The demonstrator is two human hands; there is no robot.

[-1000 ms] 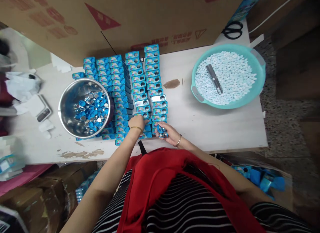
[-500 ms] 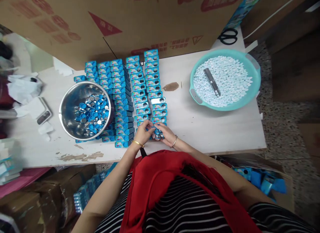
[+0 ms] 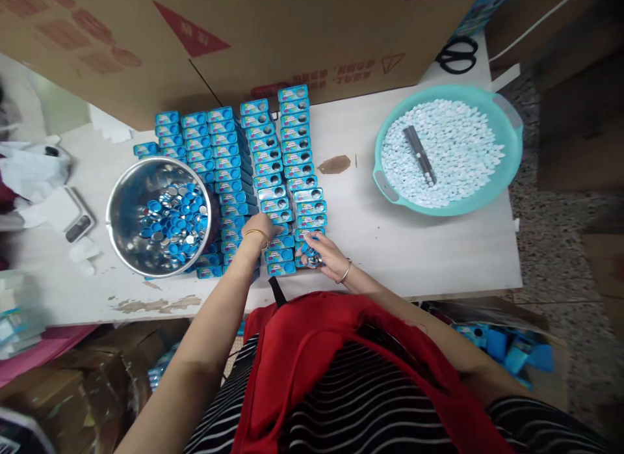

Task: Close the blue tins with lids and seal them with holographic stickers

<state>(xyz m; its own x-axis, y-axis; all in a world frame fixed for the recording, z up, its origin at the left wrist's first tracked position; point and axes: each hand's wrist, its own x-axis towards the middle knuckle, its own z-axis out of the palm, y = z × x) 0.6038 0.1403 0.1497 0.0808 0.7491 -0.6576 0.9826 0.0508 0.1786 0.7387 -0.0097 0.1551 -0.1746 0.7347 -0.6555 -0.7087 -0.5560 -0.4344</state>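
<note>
My right hand is curled around several blue caps with silvery faces, just above the near end of the rightmost row of small blue boxes. My left hand, its fingers bent together, touches a box in the neighbouring row of blue boxes. What its fingertips pinch, if anything, is hidden. Most boxes in these two rows show a round opening at the right end of the top. Farther left stands a steel bowl with many loose blue and silver caps inside.
A turquoise basin of small pale tablets stands at the right, a dark scoop-like strip lying on them. Scissors lie behind it. A large carton borders the table's back. More blue boxes fill rows beside the bowl.
My left hand has left my right hand and moved left and slightly up to the neighbouring box row. My right hand stays near its place with the caps. The view has shifted slightly.
</note>
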